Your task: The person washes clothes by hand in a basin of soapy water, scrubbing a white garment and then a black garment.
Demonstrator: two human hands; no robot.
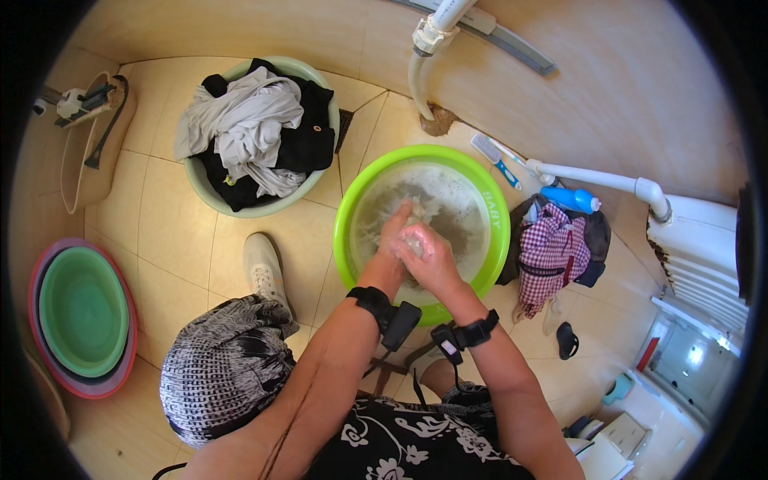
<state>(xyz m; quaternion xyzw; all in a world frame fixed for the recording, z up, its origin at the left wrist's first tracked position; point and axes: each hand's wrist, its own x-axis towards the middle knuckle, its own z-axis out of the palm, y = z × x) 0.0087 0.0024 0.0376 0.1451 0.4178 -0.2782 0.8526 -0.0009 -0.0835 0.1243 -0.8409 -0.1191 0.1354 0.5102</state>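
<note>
A bright green basin (342, 228) of cloudy, sudsy water (460, 232) stands on the floor in front of me. Both hands are together over its middle, wet with foam. My left hand (394, 230) points into the water, its fingers closed and partly hidden by suds and my other hand. Curled against it is my right hand (428, 254), with foam on its fingers. Something pale and wet (426, 210) shows beside the fingers at the water surface; whether it is cloth or only lather, I cannot tell.
A pale green tub (194, 180) heaped with grey and black clothes (256, 120) stands far left. Nested basins (84, 308) lie at left. At right are a blue-handled brush (498, 162), a blue bottle (570, 199), a checked cloth pile (552, 248), a white pipe (592, 174) and a radiator (696, 248).
</note>
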